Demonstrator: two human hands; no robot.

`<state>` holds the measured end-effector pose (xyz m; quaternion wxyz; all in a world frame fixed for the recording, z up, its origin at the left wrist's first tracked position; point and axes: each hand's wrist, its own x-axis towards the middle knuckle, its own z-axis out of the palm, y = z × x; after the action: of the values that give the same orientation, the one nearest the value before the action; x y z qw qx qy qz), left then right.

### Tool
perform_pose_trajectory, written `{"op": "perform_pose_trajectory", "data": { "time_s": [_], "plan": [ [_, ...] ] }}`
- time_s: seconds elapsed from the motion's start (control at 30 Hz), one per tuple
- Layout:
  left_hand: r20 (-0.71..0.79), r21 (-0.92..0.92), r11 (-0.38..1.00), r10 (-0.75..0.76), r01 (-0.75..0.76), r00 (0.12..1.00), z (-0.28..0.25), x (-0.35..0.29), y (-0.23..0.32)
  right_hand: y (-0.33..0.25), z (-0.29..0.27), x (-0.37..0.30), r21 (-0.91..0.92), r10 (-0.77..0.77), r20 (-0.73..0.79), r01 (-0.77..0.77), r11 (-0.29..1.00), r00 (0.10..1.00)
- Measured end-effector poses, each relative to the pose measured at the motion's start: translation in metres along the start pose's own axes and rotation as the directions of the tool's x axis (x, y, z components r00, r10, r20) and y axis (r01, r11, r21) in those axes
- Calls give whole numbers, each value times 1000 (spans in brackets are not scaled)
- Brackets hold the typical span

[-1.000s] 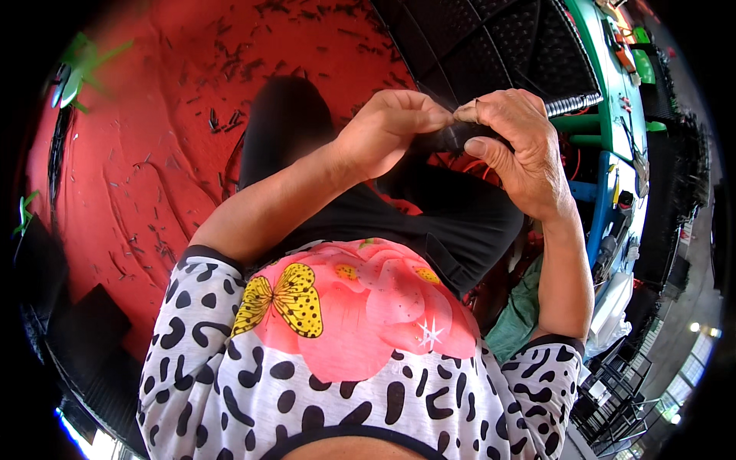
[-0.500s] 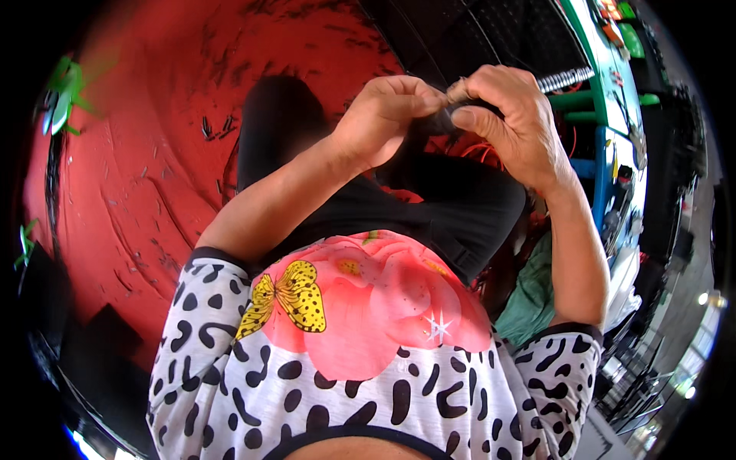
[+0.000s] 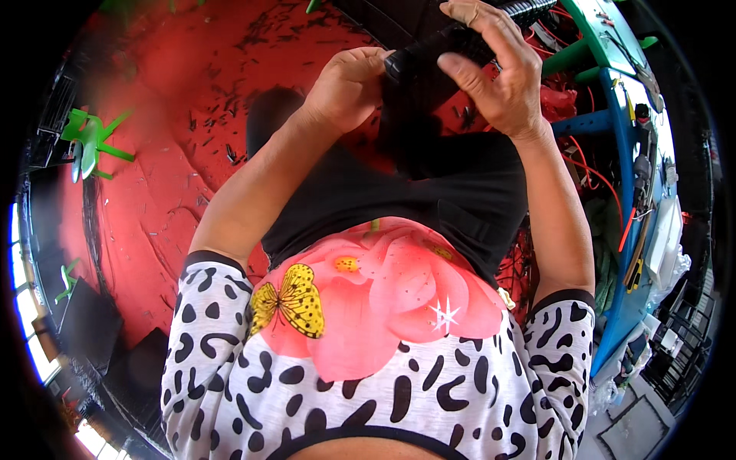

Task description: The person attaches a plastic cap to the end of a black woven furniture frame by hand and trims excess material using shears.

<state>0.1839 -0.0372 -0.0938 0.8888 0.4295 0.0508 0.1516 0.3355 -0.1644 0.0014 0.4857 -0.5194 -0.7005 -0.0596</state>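
My left hand [image 3: 349, 88] is closed, thumb and fingers pinching beside the rounded end of a long black piece [image 3: 429, 57]. That piece looks wrapped or woven and runs up to the right, where its edge shows shiny ribs; its exact kind I cannot make out. Over its middle, my right hand [image 3: 502, 77] has its thumb and fingers spread apart, with the black piece between and behind them. No firm grip by the right hand shows. Dark shadow hides the underside of the piece above my lap.
Short black scraps litter the red floor sheet [image 3: 146, 222]. A small green stool [image 3: 96, 142] stands at left. At right, a blue stool or table edge [image 3: 625, 176] carries hand tools, and a green-legged one [image 3: 571, 57] stands farther off. Red cords [image 3: 590, 165] lie beside it.
Both hands have moved apart and slightly farther away. My right fingers have opened from their curled grip, and the black piece now shows clearly between the hands. The view has shifted.
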Motion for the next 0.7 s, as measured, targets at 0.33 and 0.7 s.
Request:
{"op": "perform_pose_trajectory", "data": {
  "time_s": [0.33,0.7],
  "plan": [
    [-117,357,932,111,-62,987,9,-12,20,19,4,-44,-245,-35,-203,-16,969,979],
    [-92,534,817,-200,218,975,17,-3,62,25,65,-139,497,639,48,-573,652,768]
  ]
}}
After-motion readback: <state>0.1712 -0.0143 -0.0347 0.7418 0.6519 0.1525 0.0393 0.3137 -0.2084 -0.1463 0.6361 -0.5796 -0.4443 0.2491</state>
